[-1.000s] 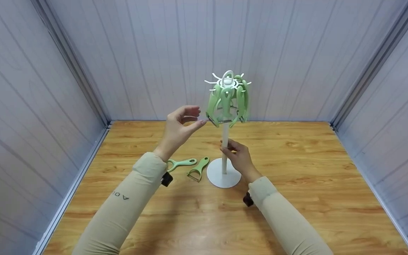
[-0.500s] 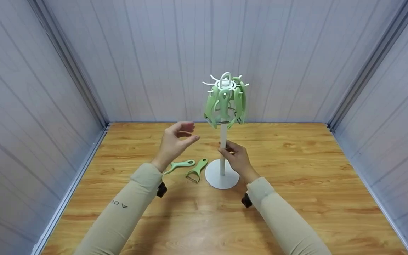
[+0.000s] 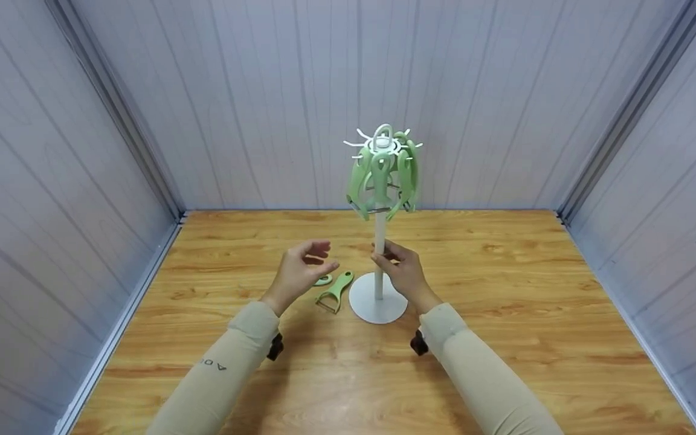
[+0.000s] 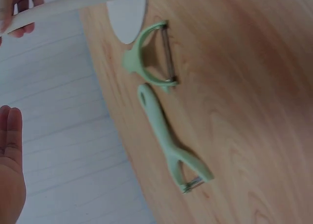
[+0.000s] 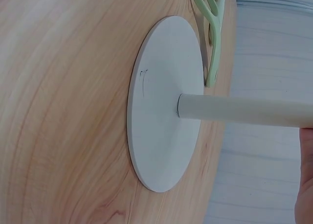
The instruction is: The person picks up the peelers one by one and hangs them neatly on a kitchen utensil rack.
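My right hand (image 3: pixel 407 269) grips the white pole (image 3: pixel 379 229) of an upright stand between thumb and fingers. The stand's round white base (image 3: pixel 391 305) rests on the table. Several green peelers (image 3: pixel 382 178) hang from the hooks of its white top ring (image 3: pixel 383 144). My left hand (image 3: pixel 299 270), fingers bent loosely and holding nothing, is above two loose peelers left of the base. The green peeler (image 3: pixel 341 285) lies nearer the base. In the head view the hand partly covers the mint-green peeler (image 3: pixel 323 280), which the left wrist view shows whole (image 4: pixel 159 123).
A wood-grain table (image 3: pixel 505 362) lies under everything. Pale panelled walls (image 3: pixel 251 103) close it in at the back and on both sides. Some hooks (image 3: pixel 353 144) on the left of the ring carry no peeler.
My left hand has come down from beside the hanging peelers to low over the two loose ones. My right hand stays on the pole.
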`<state>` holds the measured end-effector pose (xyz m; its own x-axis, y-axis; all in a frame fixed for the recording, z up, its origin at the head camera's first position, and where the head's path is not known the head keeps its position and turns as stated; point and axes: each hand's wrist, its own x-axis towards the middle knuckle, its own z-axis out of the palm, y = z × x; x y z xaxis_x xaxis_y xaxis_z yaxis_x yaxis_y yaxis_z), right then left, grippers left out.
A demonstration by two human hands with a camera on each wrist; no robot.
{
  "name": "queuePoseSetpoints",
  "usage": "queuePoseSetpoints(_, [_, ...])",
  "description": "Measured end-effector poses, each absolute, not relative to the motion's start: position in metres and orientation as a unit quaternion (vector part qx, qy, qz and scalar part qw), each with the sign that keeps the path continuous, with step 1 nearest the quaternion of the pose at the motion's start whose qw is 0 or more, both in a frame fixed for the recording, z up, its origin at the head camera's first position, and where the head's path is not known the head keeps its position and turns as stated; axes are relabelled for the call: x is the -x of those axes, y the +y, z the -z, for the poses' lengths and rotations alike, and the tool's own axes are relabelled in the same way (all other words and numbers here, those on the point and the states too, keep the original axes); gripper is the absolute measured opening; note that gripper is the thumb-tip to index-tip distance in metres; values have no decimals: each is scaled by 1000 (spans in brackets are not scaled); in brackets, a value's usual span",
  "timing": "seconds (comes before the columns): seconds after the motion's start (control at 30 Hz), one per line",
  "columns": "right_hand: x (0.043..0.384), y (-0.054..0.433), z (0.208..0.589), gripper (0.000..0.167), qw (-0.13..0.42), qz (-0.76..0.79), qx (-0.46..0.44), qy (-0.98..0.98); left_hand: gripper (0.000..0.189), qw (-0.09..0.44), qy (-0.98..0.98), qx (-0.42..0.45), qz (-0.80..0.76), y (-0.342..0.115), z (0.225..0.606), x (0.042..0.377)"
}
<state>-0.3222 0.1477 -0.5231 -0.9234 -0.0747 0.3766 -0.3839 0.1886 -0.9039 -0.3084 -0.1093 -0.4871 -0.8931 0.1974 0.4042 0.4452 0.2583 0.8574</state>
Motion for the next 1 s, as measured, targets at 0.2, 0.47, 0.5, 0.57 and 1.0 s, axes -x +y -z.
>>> queuePoseSetpoints(0.2, [324, 148, 524, 23, 126, -624, -151, -756, 38, 89, -796, 192, 567, -108, 505, 308])
queuePoseSetpoints(0.47, [323, 147, 523, 22, 119, -622, -148, -760, 39, 70, -812, 191, 546, -108, 525, 307])
queuePoseSetpoints(0.5, [323, 147, 523, 22, 120, -621, -148, -760, 40, 69, -813, 193, 545, -108, 528, 307])
queuePoseSetpoints(0.57, [323, 148, 523, 23, 122, -621, -148, -760, 40, 69, -813, 200, 542, -108, 533, 310])
queuePoseSetpoints(1.0, [323, 148, 524, 23, 122, -617, -152, -762, 57, -29, -843, 149, 516, -104, 551, 319])
